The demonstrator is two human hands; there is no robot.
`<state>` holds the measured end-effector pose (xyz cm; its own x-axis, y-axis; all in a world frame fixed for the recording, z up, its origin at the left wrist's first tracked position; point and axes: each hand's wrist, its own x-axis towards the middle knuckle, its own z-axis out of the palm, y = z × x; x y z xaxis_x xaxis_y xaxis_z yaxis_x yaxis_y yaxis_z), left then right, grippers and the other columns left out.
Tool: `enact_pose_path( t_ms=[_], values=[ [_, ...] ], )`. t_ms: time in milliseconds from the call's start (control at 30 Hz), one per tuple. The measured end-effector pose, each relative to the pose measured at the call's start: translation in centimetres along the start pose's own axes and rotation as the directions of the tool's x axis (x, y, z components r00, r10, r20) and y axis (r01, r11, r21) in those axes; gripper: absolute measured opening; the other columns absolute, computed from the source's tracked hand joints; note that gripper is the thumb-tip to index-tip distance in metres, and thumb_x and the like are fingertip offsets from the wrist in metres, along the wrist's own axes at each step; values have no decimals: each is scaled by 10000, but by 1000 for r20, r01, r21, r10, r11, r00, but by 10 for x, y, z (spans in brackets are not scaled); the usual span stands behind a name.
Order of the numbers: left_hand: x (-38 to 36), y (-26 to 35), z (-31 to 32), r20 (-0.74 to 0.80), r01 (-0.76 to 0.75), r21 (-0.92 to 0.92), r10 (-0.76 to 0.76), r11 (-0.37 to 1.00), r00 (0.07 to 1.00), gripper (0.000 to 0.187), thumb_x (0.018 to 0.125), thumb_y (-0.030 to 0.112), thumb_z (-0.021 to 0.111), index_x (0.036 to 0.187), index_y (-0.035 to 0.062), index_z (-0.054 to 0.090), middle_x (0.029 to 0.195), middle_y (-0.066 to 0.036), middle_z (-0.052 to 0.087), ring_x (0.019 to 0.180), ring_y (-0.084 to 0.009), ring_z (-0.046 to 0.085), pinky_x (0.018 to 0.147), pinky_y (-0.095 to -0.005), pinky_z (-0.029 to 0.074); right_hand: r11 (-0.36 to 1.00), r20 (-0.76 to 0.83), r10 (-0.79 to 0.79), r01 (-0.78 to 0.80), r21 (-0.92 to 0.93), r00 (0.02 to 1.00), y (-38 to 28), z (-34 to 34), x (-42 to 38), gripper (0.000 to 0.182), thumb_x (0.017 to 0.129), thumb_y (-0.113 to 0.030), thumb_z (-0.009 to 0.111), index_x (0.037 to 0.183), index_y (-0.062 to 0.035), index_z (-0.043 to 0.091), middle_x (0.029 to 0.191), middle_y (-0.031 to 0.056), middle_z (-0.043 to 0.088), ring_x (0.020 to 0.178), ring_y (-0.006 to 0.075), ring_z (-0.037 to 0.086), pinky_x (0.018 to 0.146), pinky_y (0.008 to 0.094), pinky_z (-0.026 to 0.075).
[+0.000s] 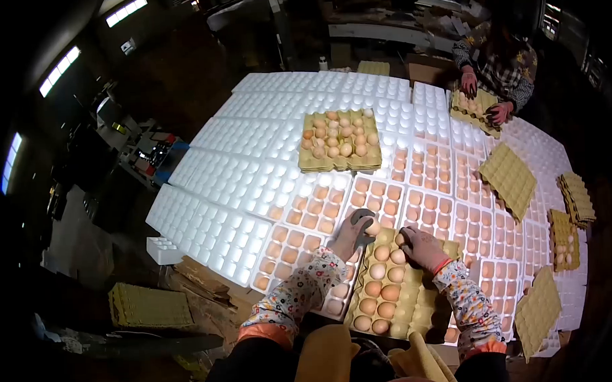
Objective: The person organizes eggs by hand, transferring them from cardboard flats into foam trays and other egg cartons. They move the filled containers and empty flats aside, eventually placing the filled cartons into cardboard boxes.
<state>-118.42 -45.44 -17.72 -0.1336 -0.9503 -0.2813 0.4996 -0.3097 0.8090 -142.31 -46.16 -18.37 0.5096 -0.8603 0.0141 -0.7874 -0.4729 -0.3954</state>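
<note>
A yellow-green pulp tray [411,296] lies close in front of me, with several brown eggs [377,271] in its left part and bare cups at its right. At its far left corner my left hand [353,231], in a grey-palmed glove, is closed round an egg [372,226]. My right hand [424,247], gloved too, reaches over the tray's far side, its fingers curled down at an egg there. Under and around the tray are white foam trays [301,242], some of them filled with eggs.
Stacked pulp trays full of eggs [339,141] stand farther back. At the upper right a co-worker's gloved hands [469,81] touch another egg tray [476,108]. Bare pulp trays [508,180] lie on the right. More pulp trays [150,305] sit low at the left, near cardboard.
</note>
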Motion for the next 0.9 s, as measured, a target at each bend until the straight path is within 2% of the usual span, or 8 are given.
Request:
enact_pose_path(
  t_ms=[33,67,200,433,533,700,833,900],
  values=[
    [10,-15,-18,165,-304,292,266,907,950,207,947,184,559,1033,-3,588,967,-49,590,892,-159,609,770,-265,506,998,-34,0,-2,-55,999,-4,3,0,294,830,-207,596,1073,-49,548,1053,162,595,929,372,609,802,459,491],
    [14,-13,-17,94,11,344,-46,939,995,314,927,303,584,1026,5,602,1018,-99,623,961,-223,624,862,-328,489,994,-59,6,-12,-109,998,-11,6,-3,259,822,-179,593,1038,-43,546,1043,158,596,927,370,605,805,455,486],
    [-18,-14,28,368,-425,859,-234,-285,900,663,840,556,590,1231,24,529,1120,-181,646,1082,-332,599,956,-400,436,994,-349,-62,28,-103,935,-23,20,-14,277,788,-165,613,1042,-59,581,1075,138,606,952,356,589,843,443,468],
    [-10,-8,26,314,-423,843,-335,-333,888,571,796,461,625,1108,-7,520,1046,-176,679,1040,-291,639,882,-399,472,891,-131,292,-219,398,948,0,17,9,363,815,-307,685,1031,-19,636,986,153,635,887,283,632,753,377,510],
    [-3,-10,19,415,-505,800,-307,-326,856,504,811,455,601,1037,8,551,967,-205,669,971,-325,650,850,-416,490,-94,55,541,-5,996,839,1,-7,-6,216,875,-197,648,907,14,680,767,30,662,658,143,601,628,291,496],
    [-11,-1,13,328,-379,917,-304,-124,894,561,822,519,592,1183,89,599,1036,-149,668,1049,-328,612,933,-400,466,941,-32,153,-136,311,988,-30,-1,-29,293,849,-274,645,1056,-68,626,858,122,648,871,291,660,730,380,515],
    [-16,1,17,294,-327,937,-226,-125,929,494,843,424,624,1181,66,590,1033,-129,665,1001,-284,630,869,-395,502,992,193,111,-98,-79,975,-42,-2,-21,385,890,-296,580,1216,-105,509,1030,135,644,988,332,636,826,436,505],
    [-26,2,0,197,-42,759,-166,650,966,401,851,303,644,1151,46,581,1019,-114,644,933,-241,638,777,-342,522,996,156,82,-73,-58,984,-42,-5,-31,357,898,-287,557,1198,-100,511,1049,141,636,990,335,630,828,436,501]
  ],
)
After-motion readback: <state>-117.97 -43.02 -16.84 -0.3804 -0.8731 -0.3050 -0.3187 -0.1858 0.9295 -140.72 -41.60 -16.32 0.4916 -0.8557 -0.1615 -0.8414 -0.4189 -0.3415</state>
